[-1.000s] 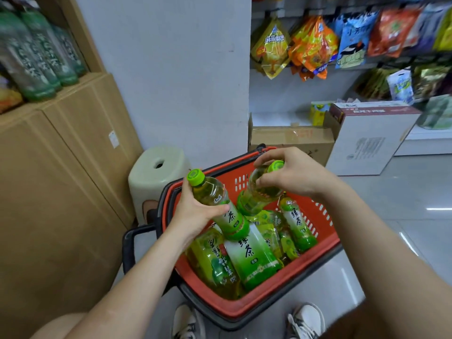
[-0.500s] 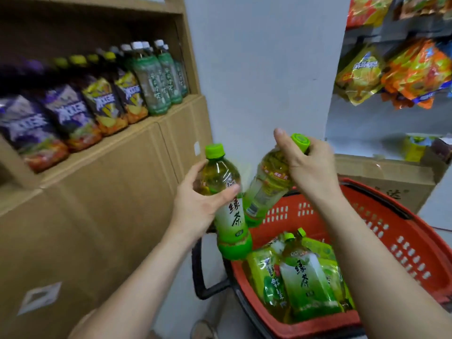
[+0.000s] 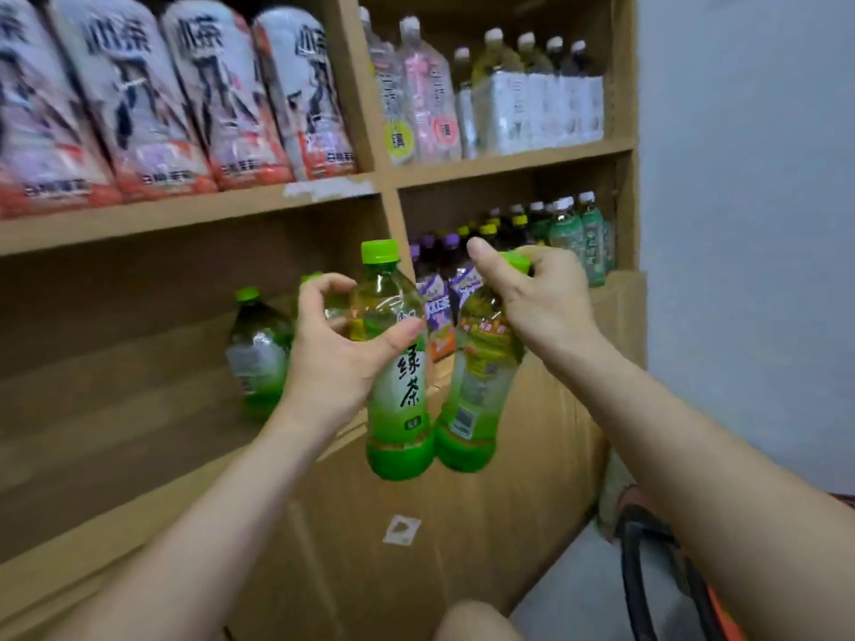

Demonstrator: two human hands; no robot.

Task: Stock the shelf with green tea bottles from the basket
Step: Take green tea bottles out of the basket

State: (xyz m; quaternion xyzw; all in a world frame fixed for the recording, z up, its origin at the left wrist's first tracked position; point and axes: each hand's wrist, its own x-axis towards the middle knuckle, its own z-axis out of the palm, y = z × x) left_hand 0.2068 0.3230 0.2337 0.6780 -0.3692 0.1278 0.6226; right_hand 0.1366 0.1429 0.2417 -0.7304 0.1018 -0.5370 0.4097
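Note:
My left hand [image 3: 333, 358] grips an upright green tea bottle [image 3: 398, 386] around its upper body, green cap on top. My right hand [image 3: 541, 298] holds a second green tea bottle [image 3: 476, 400] by its cap and neck, so it hangs beside the first. Both bottles hover in front of the wooden shelf [image 3: 152, 409], at its lower left compartment. Two green tea bottles [image 3: 257, 349] stand on that shelf board behind my left hand, the nearer one partly hidden. Only the basket's rim and black handle [image 3: 643, 580] show at the bottom right.
Large bottles [image 3: 185, 99] fill the upper left compartment. Clear and pink bottles [image 3: 462, 99] stand in the upper right one. Purple, yellow-capped and green bottles [image 3: 555, 233] crowd the lower right one. A grey wall [image 3: 749, 224] rises on the right. A cabinet front [image 3: 416, 525] sits below the shelf.
I have turned from the basket to the shelf. Both hands have carried their bottles up and left, in front of the lower left compartment. The basket has slid almost out of view.

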